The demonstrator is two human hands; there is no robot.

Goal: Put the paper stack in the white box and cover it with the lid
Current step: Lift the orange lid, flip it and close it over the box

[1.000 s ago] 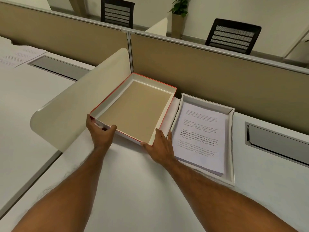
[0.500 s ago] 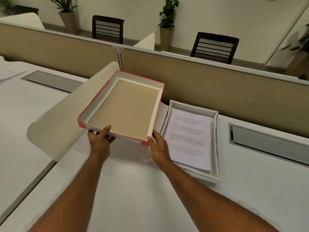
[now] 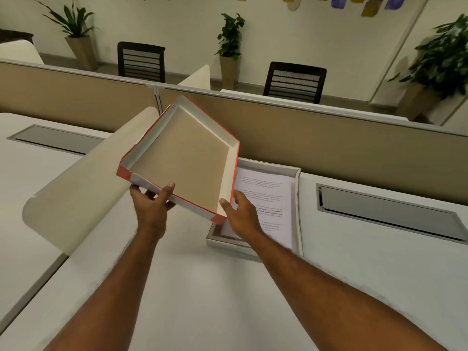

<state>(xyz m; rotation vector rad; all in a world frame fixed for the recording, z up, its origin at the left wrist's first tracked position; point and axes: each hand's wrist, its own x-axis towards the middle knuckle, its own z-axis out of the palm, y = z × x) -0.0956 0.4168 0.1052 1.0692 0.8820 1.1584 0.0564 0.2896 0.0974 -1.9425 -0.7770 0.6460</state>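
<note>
red-edged lid (image 3: 182, 158) held tilted above the desk, hollow side up; printed paper stack (image 3: 266, 198) lies flat inside the white box (image 3: 296, 206) near the desk's far edge.

White worktop (image 3: 202, 287), backed by a tan partition (image 3: 329, 145). White box (image 3: 296, 211) with paper stack (image 3: 271, 198) is set on it, near the partition. Grey cable hatch (image 3: 385, 211) is recessed at right.

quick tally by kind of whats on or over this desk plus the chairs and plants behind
lid, held up in both hands: 1
white box: 1
paper stack: 1
hands: 2, left hand and right hand
black chairs: 2
potted plants: 3
total: 10
</note>
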